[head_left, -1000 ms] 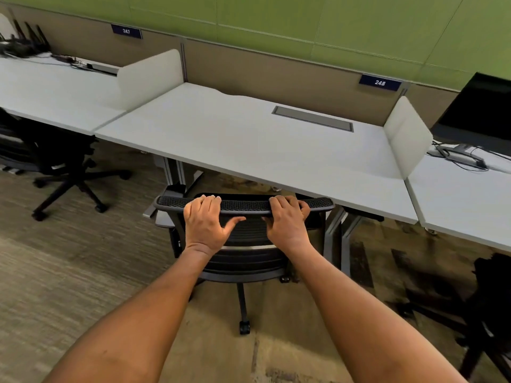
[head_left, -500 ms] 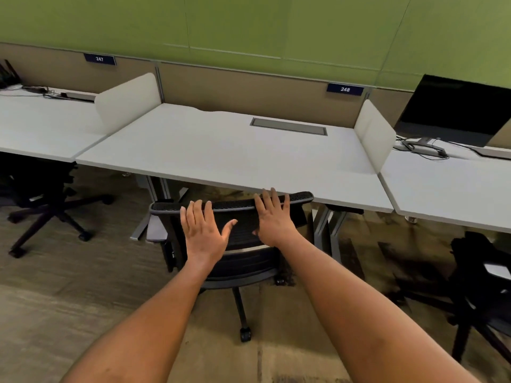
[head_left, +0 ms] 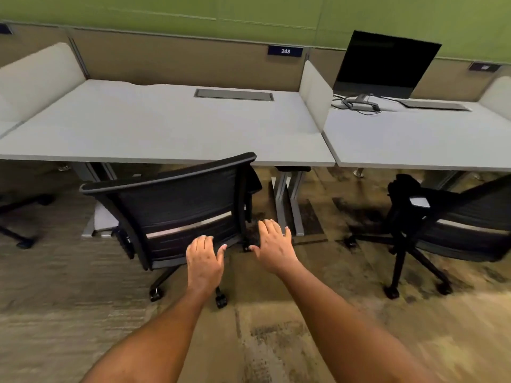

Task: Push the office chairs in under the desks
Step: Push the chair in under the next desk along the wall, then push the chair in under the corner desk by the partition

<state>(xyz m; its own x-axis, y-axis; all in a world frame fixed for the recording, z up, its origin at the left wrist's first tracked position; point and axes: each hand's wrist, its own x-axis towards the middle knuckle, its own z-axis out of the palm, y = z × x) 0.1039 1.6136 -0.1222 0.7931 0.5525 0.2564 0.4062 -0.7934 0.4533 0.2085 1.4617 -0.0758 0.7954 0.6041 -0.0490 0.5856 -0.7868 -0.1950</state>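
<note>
Room: open office; green wall above tan partition panels, patterned brown carpet underfoot.
Desks: a row of pale grey tops. Middle desk carries a blue plate reading 248 on the partition behind it, and a grey cable hatch set in near its back edge.
Dividers: white low screens at either end of the middle desk, left and right.
Right desk: dark monitor on a stand, cables trailing round its base.
Near chair: black mesh back, turned at an angle, top right corner of the backrest just meeting the front edge of the middle desk; seat hidden behind the back, castors out on the carpet on the near side.
Second chair: black, at the right desk, tilted in view, its star base standing out in front of the desk edge.
Third chair: only a base leg and castor show at far left.
Left hand: palm down, fingers loosely spread, nothing in it; in front of the lower backrest, contact cannot be told.
Right hand: palm down, fingers fanned apart, empty; just right of the near chair's frame, over the carpet, apart from the chair.
Forearms: both bare, reaching forward from the bottom edge.
</note>
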